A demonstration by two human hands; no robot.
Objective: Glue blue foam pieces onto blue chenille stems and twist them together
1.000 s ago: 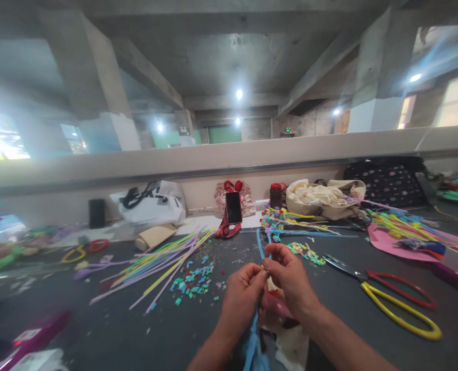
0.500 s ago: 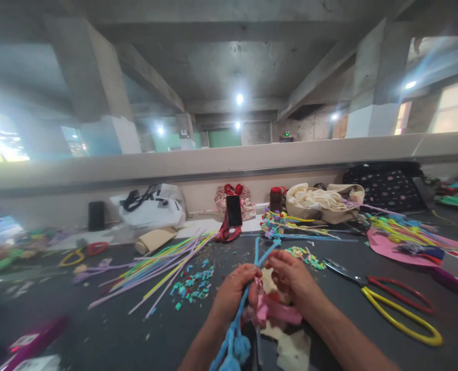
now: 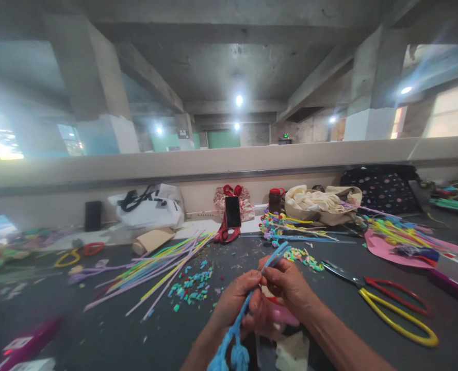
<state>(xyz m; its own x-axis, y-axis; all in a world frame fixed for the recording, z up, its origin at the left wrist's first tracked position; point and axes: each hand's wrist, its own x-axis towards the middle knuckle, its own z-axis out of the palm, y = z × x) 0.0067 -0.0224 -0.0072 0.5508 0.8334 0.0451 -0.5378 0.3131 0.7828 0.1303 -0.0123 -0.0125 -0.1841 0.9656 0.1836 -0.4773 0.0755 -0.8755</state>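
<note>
My left hand (image 3: 241,293) is closed on a blue pipe cleaner (image 3: 245,305), thumb pressed against it. Close beside it, my right hand (image 3: 285,281) pinches the upper strands of the same blue fuzzy stem. Two strand ends stick up past the fingers, lying nearly together. Below the left hand the stem splits and carries looped blue knobs (image 3: 240,356) at the bottom of the view. Something pink (image 3: 281,313) lies under the right wrist, partly hidden. Beneath my hands, pale scraps (image 3: 292,351) rest on the dark table (image 3: 167,345).
Large scissors (image 3: 391,309) with red and yellow handles lie open on the right. Loose pipe cleaners (image 3: 155,270) and cut blue-green bits (image 3: 190,288) spread to the left. Behind stand a phone (image 3: 232,211), a red-lidded bottle (image 3: 275,200) and a cream cloth bag (image 3: 322,203).
The two upper strands were spread apart and are now side by side, leaning right. My right fingers have come in from beside the stem and closed on it.
</note>
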